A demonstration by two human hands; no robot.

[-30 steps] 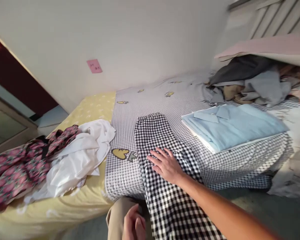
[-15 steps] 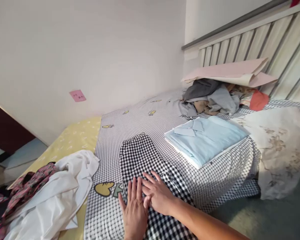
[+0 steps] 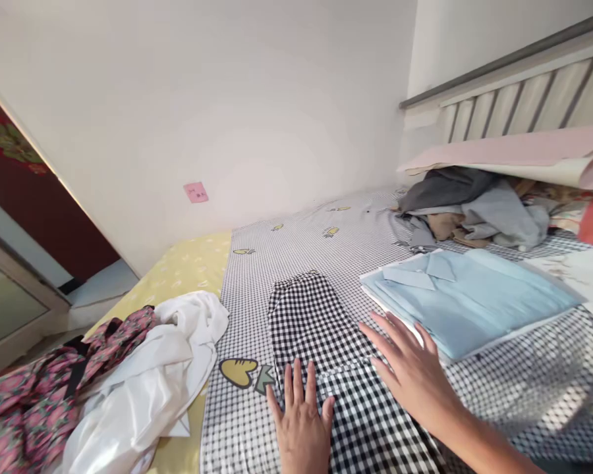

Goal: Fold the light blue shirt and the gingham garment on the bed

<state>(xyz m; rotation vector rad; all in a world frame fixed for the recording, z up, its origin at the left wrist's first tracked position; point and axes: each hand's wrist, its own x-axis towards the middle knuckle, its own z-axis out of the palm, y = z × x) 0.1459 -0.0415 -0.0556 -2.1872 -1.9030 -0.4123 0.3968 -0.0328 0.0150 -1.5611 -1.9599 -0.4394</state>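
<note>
A black-and-white gingham garment (image 3: 316,316) lies on the bed, with a fold running across its middle. My left hand (image 3: 301,415) rests palm down on its left part, fingers spread and holding nothing. Over the garment's right edge is my right hand (image 3: 410,368), its fingers apart and nothing in them; whether it touches the cloth I cannot tell. Just beyond it, a folded light blue shirt (image 3: 474,296) lies flat with its collar facing up.
White satiny cloth (image 3: 143,388) and a pink floral garment (image 3: 44,401) are heaped at the left on a yellow sheet (image 3: 192,257). Grey clothes (image 3: 504,210) lie under a pink sheet (image 3: 524,148) near the headboard (image 3: 528,105). A pink note (image 3: 196,192) is on the wall.
My right hand has lifted away from beside my left hand and moved right, toward the blue shirt. My left hand stays on the garment. The view has turned left.
</note>
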